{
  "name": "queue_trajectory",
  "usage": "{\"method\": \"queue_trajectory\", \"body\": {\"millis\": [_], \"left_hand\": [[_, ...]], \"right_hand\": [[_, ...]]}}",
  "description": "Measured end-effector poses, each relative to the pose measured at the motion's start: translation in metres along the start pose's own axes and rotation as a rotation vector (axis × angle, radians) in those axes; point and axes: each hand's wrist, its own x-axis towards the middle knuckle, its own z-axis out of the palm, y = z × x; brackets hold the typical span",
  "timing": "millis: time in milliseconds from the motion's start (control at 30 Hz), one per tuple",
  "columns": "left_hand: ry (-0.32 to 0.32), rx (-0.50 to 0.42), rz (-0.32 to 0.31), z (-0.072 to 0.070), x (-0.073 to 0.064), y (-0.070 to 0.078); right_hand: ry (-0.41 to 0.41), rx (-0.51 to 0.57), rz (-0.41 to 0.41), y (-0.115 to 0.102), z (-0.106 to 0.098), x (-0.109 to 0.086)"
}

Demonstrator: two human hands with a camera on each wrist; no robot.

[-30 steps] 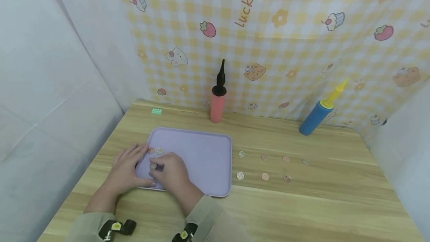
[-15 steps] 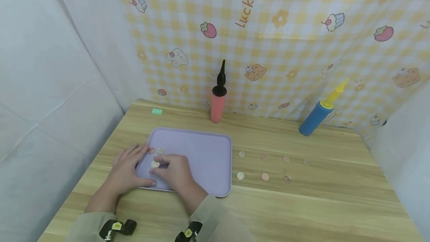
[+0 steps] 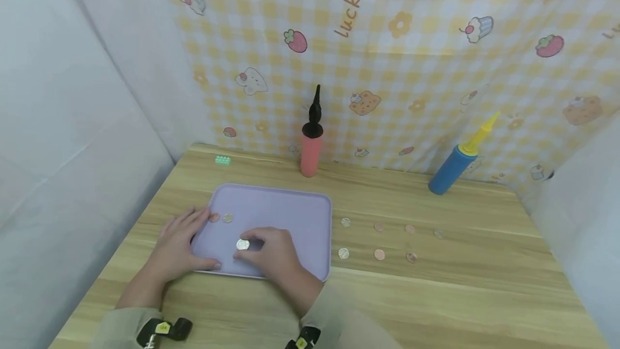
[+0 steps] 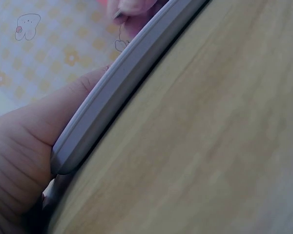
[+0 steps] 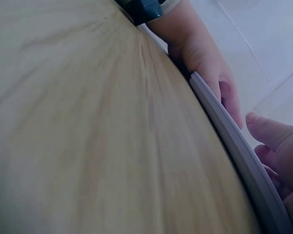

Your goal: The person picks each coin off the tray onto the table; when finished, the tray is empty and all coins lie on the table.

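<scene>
My left hand (image 3: 179, 246) rests spread at the left end of the lilac tray (image 3: 290, 214), fingertips at the left rim and thumb along the near rim. In the left wrist view the thumb lies over the edge of the tray (image 4: 100, 105). Over the tray's left half, my right hand (image 3: 276, 255) pinches a silver coin (image 3: 242, 244) between thumb and forefinger. Inside the tray, beside the left fingertips, lie a copper coin (image 3: 215, 217) and another silvery coin (image 3: 227, 218). The right wrist view catches my right fingers (image 5: 278, 139) beyond the tray's edge.
Right of the tray, several coins lie in two rows, among them a silver coin (image 3: 343, 253) and a copper coin (image 3: 379, 255). At the back stand a pink-and-black hand pump (image 3: 311, 152) and a leaning blue-and-yellow pump (image 3: 450, 171). A green toy brick (image 3: 223, 160) sits back left.
My right hand has moved to the right within the tray with the silver coin pinched, away from the left hand. The left hand has stayed on the tray.
</scene>
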Motion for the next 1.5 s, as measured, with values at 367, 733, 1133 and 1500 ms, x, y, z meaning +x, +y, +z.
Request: {"method": "queue_trajectory", "body": {"millis": [367, 733, 1133, 1500], "left_hand": [[-0.002, -0.012, -0.005, 0.0, 0.001, -0.001], [-0.012, -0.006, 0.002, 0.004, 0.003, -0.003], [-0.012, -0.012, 0.01, 0.003, 0.002, -0.005], [0.001, -0.006, 0.033, 0.005, 0.003, -0.005]], "right_hand": [[0.027, 0.051, -0.062, 0.015, -0.032, -0.017], [0.093, 0.019, -0.184, 0.038, -0.068, -0.043], [0.185, -0.017, -0.242, 0.068, -0.106, -0.07], [0.233, -0.058, -0.115, 0.086, -0.141, -0.093]]}}
